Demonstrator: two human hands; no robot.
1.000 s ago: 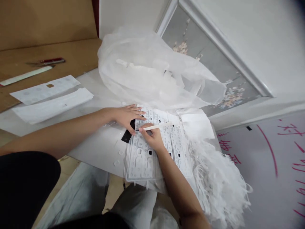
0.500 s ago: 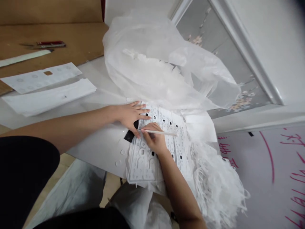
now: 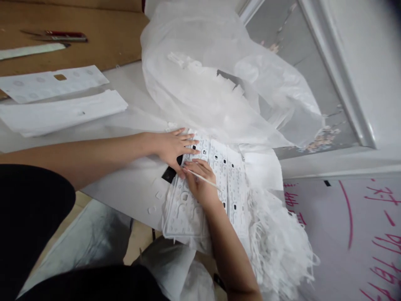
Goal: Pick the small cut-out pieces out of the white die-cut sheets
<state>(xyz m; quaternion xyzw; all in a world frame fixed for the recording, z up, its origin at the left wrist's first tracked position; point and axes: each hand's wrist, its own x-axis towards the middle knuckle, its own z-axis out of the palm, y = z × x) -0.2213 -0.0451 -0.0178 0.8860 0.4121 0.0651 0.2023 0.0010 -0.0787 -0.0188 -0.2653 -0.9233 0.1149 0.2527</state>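
My left hand (image 3: 173, 147) lies flat with its fingers spread across the upper left of a white embossed sheet (image 3: 183, 215) with small square cut-outs. Closed in a pinch, my right hand (image 3: 203, 193) grips a slim white stick-like tool (image 3: 206, 180). Its tip is by my left thumb at the sheet's left edge, too small to make out. A flat black piece (image 3: 169, 174) sticks out from under my left hand. More white sheets (image 3: 236, 188) of the same pattern lie to the right, partly behind my right hand.
A translucent plastic bag (image 3: 200, 96) holding white pieces lies beyond the sheets. Stringy white scraps (image 3: 275, 246) are heaped at the right. White strips (image 3: 62, 110) lie at the left, near a red-handled tool (image 3: 62, 35). Small cut-out bits (image 3: 152, 210) lie near the table edge.
The tool's rear end has swung down towards me, so it slants more. My right hand has turned slightly with it; my left hand stays on the sheet. The whole view has shifted a little.
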